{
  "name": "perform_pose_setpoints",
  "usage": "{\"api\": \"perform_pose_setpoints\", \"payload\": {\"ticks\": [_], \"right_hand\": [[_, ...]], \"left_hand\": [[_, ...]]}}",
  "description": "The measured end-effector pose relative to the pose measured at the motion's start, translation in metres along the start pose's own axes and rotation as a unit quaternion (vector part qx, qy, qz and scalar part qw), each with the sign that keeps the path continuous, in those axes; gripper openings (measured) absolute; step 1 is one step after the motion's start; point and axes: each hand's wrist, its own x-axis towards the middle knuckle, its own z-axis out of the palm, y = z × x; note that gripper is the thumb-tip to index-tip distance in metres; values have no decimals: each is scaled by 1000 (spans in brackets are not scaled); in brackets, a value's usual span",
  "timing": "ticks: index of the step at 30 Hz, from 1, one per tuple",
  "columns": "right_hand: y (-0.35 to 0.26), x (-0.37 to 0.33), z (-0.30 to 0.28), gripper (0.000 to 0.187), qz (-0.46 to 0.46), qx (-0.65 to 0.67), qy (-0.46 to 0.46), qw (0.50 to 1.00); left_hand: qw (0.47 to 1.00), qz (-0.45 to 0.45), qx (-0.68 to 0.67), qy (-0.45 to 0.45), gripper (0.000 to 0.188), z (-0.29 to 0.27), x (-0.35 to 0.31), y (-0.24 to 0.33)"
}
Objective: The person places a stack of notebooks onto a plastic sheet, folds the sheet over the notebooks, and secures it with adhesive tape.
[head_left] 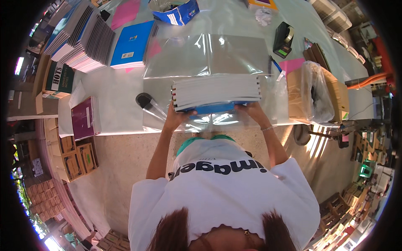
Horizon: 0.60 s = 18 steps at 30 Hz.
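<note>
A thick stack of spiral-bound notebooks (215,94) is held upright on edge, its white page edges facing up and a blue cover showing along the near side. My left hand (178,117) grips its lower left corner, and my right hand (253,112) grips the lower right one. Both hands are closed around the stack, with some fingers hidden beneath it. Under and beyond it, a shiny transparent plastic sheet (205,54) lies spread on the table. A dark, rounded object (143,100) lies left of my left hand; its kind is unclear.
Blue notebooks (133,43) and tall notebook piles (90,46) stand at the far left, purple notebooks (83,118) at the near left. A tape dispenser (283,39), a blue pen (275,63) and a cardboard box (299,94) are on the right. A blue open box (175,16) stands at the back.
</note>
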Motion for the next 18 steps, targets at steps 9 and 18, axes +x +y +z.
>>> {"api": "perform_pose_setpoints", "payload": {"ticks": [9, 18], "right_hand": [[-54, 34, 3, 72, -24, 120, 46, 991], [-56, 72, 7, 67, 139, 183, 73, 971]], "left_hand": [[994, -77, -79, 17, 81, 0, 61, 40], [965, -216, -142, -42, 76, -6, 112, 31]]}}
